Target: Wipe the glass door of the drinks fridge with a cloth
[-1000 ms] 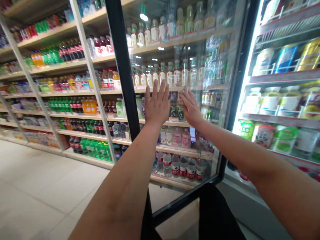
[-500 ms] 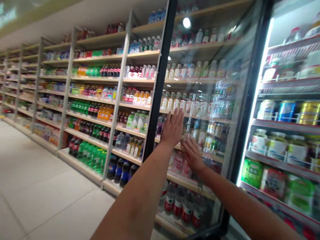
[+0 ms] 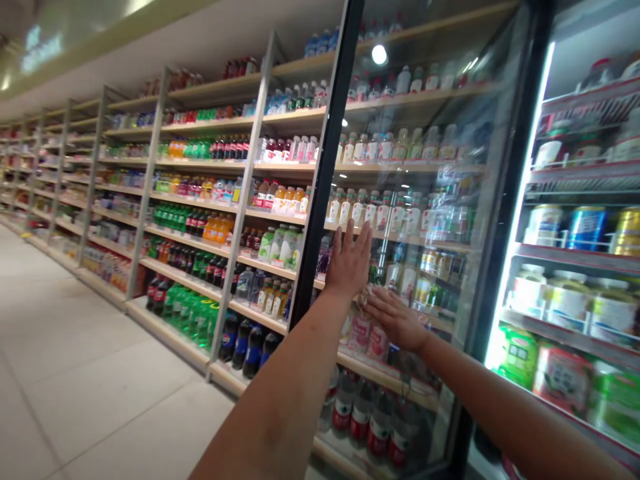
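Note:
A black-framed glass door [image 3: 487, 220] of a lit fridge stands swung open before me. My left hand [image 3: 350, 263] lies flat on the glass with fingers spread, near the dark frame edge. Lower and to the right, my right hand [image 3: 395, 319] is stretched along the same pane, fingers extended toward the left. At its fingertips is a small pale patch; whether it is a reflection or a bit of cloth I cannot tell. Shelved bottles [image 3: 357, 207] show through the glass behind both hands.
Right of the door, the lit fridge shelves hold tins [image 3: 587, 227], jars [image 3: 567, 300] and bagged packs [image 3: 517, 353]. Long wooden shelves with drink bottles [image 3: 193, 317] run off to the left. Pale floor tiles [image 3: 115, 400] stretch along them.
My right hand has slid slightly down and lies flatter on the glass. The left hand's fingers are spread wider. The view has shifted slightly, showing more of the far left shelves.

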`<state>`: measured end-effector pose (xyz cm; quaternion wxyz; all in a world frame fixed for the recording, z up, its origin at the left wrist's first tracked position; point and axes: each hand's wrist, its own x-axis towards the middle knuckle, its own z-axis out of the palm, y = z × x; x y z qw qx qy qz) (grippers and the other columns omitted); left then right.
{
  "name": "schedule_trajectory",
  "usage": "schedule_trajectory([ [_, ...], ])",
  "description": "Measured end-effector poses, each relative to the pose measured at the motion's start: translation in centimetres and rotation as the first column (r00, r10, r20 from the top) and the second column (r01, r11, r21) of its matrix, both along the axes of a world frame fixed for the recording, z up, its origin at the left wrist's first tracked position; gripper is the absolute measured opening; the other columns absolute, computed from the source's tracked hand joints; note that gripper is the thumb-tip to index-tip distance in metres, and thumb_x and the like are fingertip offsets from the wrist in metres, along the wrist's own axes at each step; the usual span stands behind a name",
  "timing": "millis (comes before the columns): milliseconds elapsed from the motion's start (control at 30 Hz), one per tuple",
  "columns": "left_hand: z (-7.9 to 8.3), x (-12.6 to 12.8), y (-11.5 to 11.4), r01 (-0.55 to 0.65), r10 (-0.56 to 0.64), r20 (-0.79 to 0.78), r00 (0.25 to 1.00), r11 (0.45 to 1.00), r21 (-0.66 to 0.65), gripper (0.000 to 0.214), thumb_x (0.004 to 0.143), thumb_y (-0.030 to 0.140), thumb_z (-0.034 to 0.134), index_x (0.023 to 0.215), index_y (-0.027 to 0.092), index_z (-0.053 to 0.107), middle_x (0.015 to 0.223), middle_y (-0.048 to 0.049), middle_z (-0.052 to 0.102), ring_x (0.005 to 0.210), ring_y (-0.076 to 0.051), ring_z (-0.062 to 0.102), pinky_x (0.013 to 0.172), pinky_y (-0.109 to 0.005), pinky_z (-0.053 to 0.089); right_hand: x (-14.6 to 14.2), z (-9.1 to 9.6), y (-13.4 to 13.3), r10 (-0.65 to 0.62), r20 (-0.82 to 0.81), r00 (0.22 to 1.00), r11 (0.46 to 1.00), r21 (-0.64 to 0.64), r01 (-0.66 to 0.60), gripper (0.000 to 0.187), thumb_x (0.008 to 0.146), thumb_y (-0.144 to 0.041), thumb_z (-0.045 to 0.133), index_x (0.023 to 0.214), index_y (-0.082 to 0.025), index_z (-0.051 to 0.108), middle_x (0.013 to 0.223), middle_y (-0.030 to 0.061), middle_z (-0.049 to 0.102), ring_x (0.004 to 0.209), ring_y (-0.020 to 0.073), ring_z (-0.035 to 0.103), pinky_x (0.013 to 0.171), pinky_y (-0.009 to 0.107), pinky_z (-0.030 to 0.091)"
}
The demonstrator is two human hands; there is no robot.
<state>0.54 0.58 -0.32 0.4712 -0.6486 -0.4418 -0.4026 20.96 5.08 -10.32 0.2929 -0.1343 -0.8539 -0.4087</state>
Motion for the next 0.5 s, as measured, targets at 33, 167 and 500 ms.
schedule_trajectory([
  [33,0.0,0.0,0.0,-0.004,0.004,-0.001,1.000,1.000,0.001,0.057,0.101,0.023,0.033,0.156,0.009,0.028,0.166,-0.0055,0.018,0.153,-0.037,0.004,0.125,-0.059,0.016,0.1,1.5,0.2,0.010,-0.045,0.999,1.000,0.005,-0.009,0.053,0.096,-0.011,0.042,0.146,-0.024,0.049,0.145,0.0090,0.057,0.149,0.0240,0.031,0.120,0.052,0.035],
  [167,0.0,0.0,0.1,-0.008,0.008,0.006,1.000,1.000,0.006,0.058,0.100,0.023,0.034,0.157,0.013,0.027,0.166,-0.0035,0.017,0.153,-0.035,0.002,0.126,-0.058,0.013,0.1,9.8,0.9,0.058,-0.320,0.946,0.998,0.017,-0.056,0.049,0.098,-0.018,0.042,0.146,-0.023,0.049,0.151,0.0092,0.050,0.150,0.0241,0.029,0.121,0.054,0.033],
  [500,0.1,-0.2,0.1,0.011,-0.011,0.004,1.000,1.000,-0.010,0.058,0.101,0.025,0.031,0.158,0.013,0.023,0.166,-0.0029,0.017,0.153,-0.034,-0.003,0.126,-0.057,0.008,-0.8,18.8,2.1,-0.048,-0.669,0.742,0.993,-0.109,-0.034,0.056,0.093,-0.019,0.048,0.149,-0.024,0.044,0.162,0.0056,0.033,0.151,0.0253,0.027,0.124,0.052,0.024],
])
